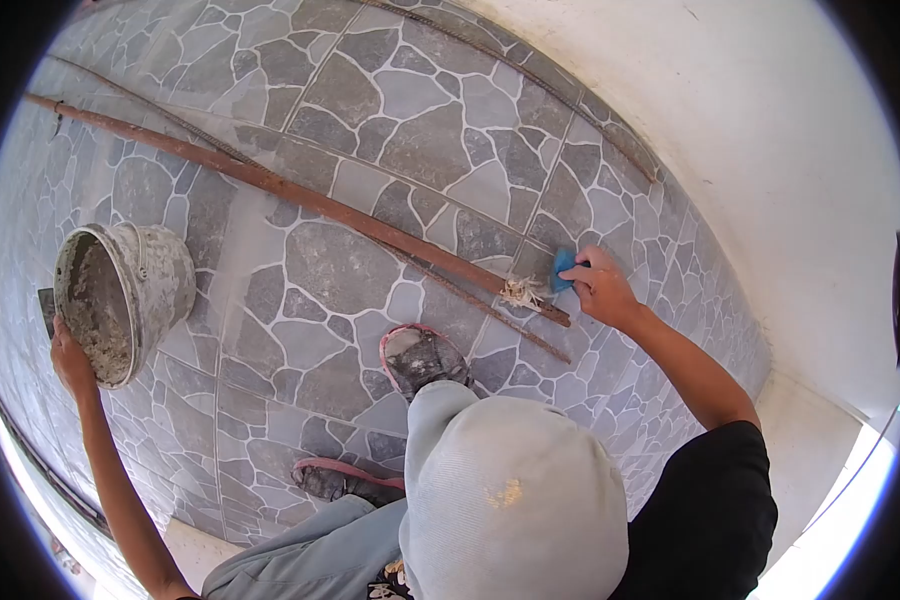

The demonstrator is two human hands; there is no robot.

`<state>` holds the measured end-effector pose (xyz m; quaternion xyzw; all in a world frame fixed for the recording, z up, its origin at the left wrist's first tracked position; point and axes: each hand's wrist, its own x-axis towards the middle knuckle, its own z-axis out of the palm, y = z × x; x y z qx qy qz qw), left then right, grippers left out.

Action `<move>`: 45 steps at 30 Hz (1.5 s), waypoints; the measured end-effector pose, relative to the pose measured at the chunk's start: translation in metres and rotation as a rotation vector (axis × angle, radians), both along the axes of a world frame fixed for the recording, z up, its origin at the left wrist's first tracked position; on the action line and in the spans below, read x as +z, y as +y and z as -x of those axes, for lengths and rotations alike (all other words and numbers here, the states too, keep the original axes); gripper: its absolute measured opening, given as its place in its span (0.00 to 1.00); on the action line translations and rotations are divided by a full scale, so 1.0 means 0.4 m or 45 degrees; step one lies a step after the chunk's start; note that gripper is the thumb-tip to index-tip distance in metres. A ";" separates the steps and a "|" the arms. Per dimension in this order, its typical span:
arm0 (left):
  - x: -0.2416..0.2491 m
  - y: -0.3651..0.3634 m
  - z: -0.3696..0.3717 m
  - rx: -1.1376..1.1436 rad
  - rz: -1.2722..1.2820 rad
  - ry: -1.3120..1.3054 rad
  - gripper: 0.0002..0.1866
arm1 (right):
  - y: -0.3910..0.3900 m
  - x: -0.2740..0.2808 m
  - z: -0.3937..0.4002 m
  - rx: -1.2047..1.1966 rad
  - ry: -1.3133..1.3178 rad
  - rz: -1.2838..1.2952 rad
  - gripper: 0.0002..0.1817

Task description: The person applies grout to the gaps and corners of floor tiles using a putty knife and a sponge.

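At the left, my left hand [71,360] has its fingers at the rim of a mortar-smeared bucket [165,280]. The bucket is tilted with its mouth toward the left, and greyish paste coats its inside. A dark flat piece [46,312] shows just above the fingers, partly hidden by the rim. My right hand [605,288] pinches a small blue flat piece [562,270], like a scraper or sponge, close over the stone-patterned floor tiles [430,145]. Just left of it lies the end of a rusty metal bar [370,228], with a pale rag [522,293] tied around it.
Thin ribbed rods [490,325] lie along the bar, and another rod [570,105] runs beside the white wall [750,130]. My shoes [425,358] stand on the tiles below the bar. A pale cap [520,500] covers much of the bottom.
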<state>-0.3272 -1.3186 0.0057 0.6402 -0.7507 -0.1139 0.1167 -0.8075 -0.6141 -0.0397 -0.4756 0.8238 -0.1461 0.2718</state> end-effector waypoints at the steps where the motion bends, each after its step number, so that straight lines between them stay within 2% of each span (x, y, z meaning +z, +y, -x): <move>1: -0.008 -0.011 -0.006 -0.022 -0.018 0.088 0.33 | 0.037 0.006 0.015 -0.209 0.157 0.104 0.16; 2: -0.016 -0.019 -0.014 -0.033 -0.039 0.167 0.33 | 0.061 0.012 0.024 -0.405 0.310 0.207 0.18; 3: -0.017 -0.014 -0.008 -0.052 -0.041 0.173 0.33 | 0.044 0.006 0.026 -0.423 0.318 0.204 0.18; 5: -0.004 -0.012 -0.007 0.020 -0.007 0.033 0.33 | -0.095 -0.035 0.018 -0.617 0.460 0.452 0.21; 9: -0.003 -0.014 -0.012 -0.070 -0.028 0.142 0.33 | -0.507 -0.123 -0.025 -0.256 0.504 0.680 0.22; 11: -0.002 -0.006 -0.010 -0.069 -0.058 0.155 0.32 | -0.710 -0.138 -0.030 -0.252 0.488 0.715 0.22; 12: -0.008 -0.004 -0.011 -0.082 -0.069 0.144 0.32 | -0.752 -0.142 -0.032 -0.267 0.498 0.677 0.21; 15: -0.002 -0.027 -0.033 -0.050 -0.040 0.130 0.32 | -0.665 -0.141 -0.016 -0.187 0.522 0.632 0.20; 17: -0.024 -0.025 -0.035 -0.090 0.030 0.149 0.32 | -0.492 -0.135 -0.020 -0.266 0.457 0.506 0.20; 19: -0.015 -0.009 -0.019 -0.051 -0.034 0.197 0.32 | -0.312 -0.128 -0.024 -0.324 0.392 0.387 0.21; 21: -0.007 -0.007 -0.010 -0.016 -0.084 0.241 0.32 | -0.220 -0.108 0.020 -0.228 0.425 0.282 0.21; 23: -0.003 -0.009 -0.011 -0.003 0.011 0.060 0.33 | -0.255 -0.111 0.148 -0.258 0.601 0.334 0.21; 25: -0.019 -0.030 -0.024 -0.041 -0.024 0.131 0.33 | -0.333 -0.162 0.302 -0.525 0.914 0.433 0.22; 26: -0.024 -0.033 -0.035 -0.078 -0.044 0.189 0.33 | -0.362 -0.161 0.295 -0.509 0.919 0.437 0.22; 28: -0.016 -0.011 -0.022 -0.075 -0.019 0.181 0.33 | -0.444 -0.166 0.262 -0.684 0.867 0.482 0.21; 30: -0.012 -0.013 -0.018 -0.060 0.009 0.164 0.33 | -0.428 -0.158 0.103 -0.142 0.583 0.571 0.19; 31: -0.010 -0.019 -0.024 -0.058 0.010 0.139 0.34 | -0.436 -0.151 0.100 -0.125 0.568 0.575 0.19; 33: -0.021 -0.010 -0.023 -0.065 -0.021 0.108 0.34 | -0.386 -0.116 0.114 0.187 0.478 0.509 0.20; 35: -0.012 -0.007 -0.010 -0.008 -0.116 0.294 0.34 | -0.397 -0.159 0.277 -0.457 0.824 0.431 0.21; 36: -0.004 -0.004 -0.014 0.009 -0.098 0.281 0.34 | -0.404 -0.164 0.275 -0.447 0.804 0.449 0.21; 38: 0.000 -0.001 -0.006 0.004 0.041 0.004 0.34 | -0.447 -0.170 0.248 -0.614 0.896 0.337 0.21; 40: 0.009 0.016 0.013 0.031 0.040 0.008 0.33 | -0.436 -0.103 0.071 -0.182 0.465 0.464 0.21; 43: 0.000 0.025 0.014 0.030 0.134 -0.003 0.32 | -0.456 -0.109 0.061 0.030 0.274 0.397 0.22; 45: 0.034 0.048 0.051 0.128 0.034 -0.122 0.32 | -0.610 -0.157 0.151 0.180 0.472 0.618 0.23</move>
